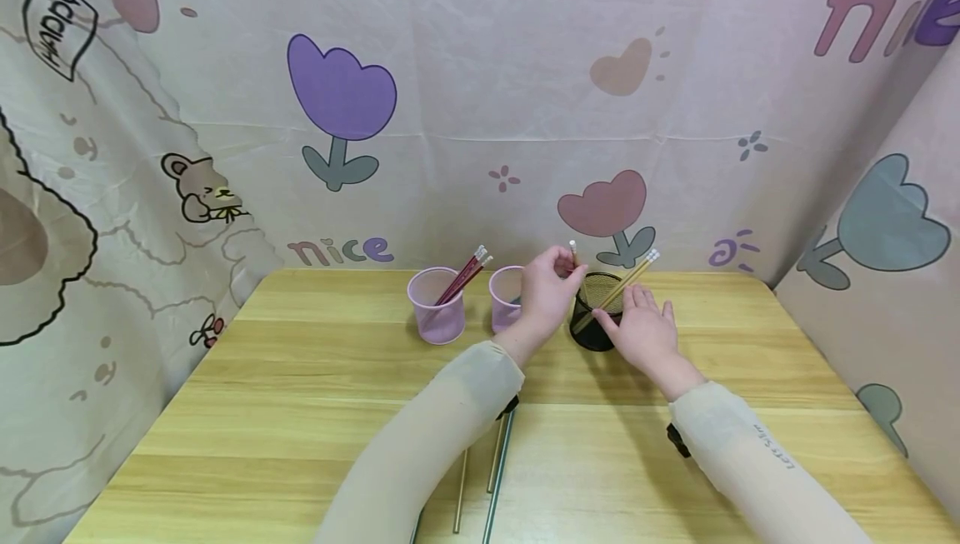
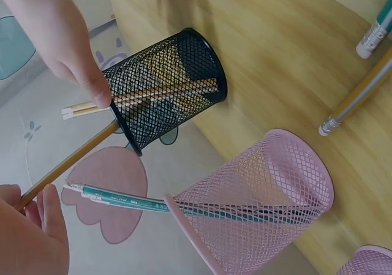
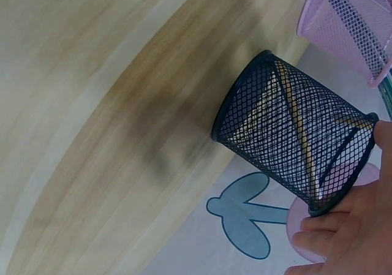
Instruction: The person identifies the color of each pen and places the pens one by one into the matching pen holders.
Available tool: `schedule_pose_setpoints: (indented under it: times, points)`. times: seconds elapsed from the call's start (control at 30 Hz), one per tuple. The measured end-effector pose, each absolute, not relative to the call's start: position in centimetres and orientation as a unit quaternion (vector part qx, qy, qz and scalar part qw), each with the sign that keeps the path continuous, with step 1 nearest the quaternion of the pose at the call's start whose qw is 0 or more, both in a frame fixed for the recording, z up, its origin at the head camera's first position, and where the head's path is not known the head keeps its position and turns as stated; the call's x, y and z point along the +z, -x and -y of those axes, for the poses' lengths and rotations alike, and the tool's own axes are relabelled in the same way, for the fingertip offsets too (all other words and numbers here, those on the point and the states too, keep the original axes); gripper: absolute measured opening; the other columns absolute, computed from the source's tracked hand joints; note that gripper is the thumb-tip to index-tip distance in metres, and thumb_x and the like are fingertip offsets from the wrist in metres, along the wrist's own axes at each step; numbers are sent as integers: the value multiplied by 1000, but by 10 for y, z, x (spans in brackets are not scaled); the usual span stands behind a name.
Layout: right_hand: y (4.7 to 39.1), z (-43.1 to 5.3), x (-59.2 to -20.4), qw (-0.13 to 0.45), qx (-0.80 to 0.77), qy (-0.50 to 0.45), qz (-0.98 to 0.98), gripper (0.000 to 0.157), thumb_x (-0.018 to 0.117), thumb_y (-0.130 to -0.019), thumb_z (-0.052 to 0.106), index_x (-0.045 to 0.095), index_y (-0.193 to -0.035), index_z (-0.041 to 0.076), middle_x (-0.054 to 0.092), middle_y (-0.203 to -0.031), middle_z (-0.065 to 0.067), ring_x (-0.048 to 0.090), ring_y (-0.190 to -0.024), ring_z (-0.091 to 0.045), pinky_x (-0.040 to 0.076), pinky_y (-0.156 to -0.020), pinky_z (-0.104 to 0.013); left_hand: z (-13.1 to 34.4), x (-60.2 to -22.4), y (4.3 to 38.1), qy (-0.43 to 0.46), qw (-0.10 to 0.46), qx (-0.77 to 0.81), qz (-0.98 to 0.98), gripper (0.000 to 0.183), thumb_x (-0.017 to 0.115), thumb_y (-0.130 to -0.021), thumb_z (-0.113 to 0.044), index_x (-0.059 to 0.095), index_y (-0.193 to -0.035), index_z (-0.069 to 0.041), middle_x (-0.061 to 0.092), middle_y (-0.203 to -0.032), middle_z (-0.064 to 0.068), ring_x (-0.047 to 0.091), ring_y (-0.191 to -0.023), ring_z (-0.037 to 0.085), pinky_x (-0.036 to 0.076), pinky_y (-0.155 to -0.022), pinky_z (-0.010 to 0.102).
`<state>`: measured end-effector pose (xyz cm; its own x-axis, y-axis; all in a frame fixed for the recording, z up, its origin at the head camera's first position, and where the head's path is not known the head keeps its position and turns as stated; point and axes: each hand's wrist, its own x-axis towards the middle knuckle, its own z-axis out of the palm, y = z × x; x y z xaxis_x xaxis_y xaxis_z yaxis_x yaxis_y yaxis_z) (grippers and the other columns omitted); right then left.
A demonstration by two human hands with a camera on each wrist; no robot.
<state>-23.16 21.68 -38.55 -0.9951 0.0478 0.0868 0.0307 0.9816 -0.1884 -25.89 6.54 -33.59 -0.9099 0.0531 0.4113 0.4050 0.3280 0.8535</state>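
Observation:
My left hand (image 1: 546,290) pinches a yellow pencil (image 2: 70,163) near its white eraser end. The pencil's lower end is at the mouth of the black mesh pencil cup (image 2: 168,91), which stands upright on the table. Other yellow pencils (image 1: 632,279) lean inside that cup, erasers up. My right hand (image 1: 647,331) holds the cup at its rim, thumb on the near side and fingers round the right side. A pink mesh cup (image 2: 263,195) with green pencils (image 2: 131,200) stands beside it, partly behind my left hand in the head view.
Farther left, another pink mesh cup (image 1: 437,323) holds dark red pencils (image 1: 461,280). Loose yellow pencils (image 1: 461,494) and green pencils (image 1: 498,477) lie on the wooden table (image 1: 300,411) near my left forearm. A printed cloth (image 1: 465,94) hangs behind the table's back edge.

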Motion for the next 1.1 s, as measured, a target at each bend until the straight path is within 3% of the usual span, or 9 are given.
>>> schedule_pose_setpoints:
  times: [0.63,1.1]
  points:
    - [231,-216,-385,50,96,21,994,80,35,-96,52,26,-141,-13,24,-147,-32,21,-138,-47,10,-111,-65,-66,-336,256,156,133,-560,803,16,69,-84,-13,65,-95,-4,70,-92,9,66,-76,16,51,-67,14]
    - [231,-217,-385,44,98,17,994,81,33,-97,54,24,-142,-13,21,-148,-32,18,-139,-46,7,-111,-65,-11,-329,239,160,99,-542,819,11,66,-85,-15,65,-87,-5,67,-82,8,57,-69,9,50,-67,17]
